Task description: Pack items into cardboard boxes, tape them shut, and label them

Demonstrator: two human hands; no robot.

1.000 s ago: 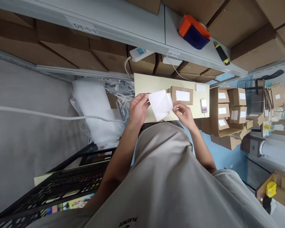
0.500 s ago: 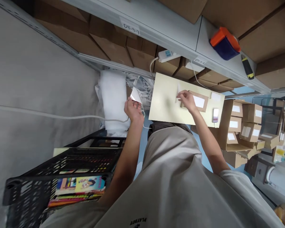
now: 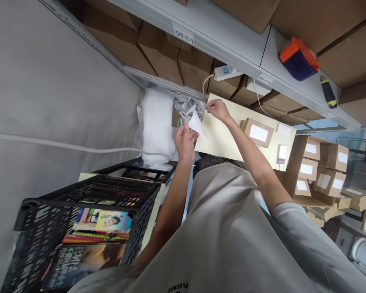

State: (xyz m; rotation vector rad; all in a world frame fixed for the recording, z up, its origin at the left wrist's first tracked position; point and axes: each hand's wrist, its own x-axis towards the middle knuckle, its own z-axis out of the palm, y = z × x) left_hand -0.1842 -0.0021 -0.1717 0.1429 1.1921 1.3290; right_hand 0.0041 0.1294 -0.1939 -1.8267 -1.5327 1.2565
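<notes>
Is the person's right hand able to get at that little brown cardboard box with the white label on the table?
Probably yes. The small brown cardboard box lies uncovered on the pale yellow table, just beside the right forearm, and nothing stands between it and the right hand.

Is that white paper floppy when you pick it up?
Probably floppy: the paper looks like a thin sheet, pinched at just one edge by the left hand. Likely very light, since fingertips alone hold it up. Being so thin, it could crease or tear easily.
</notes>
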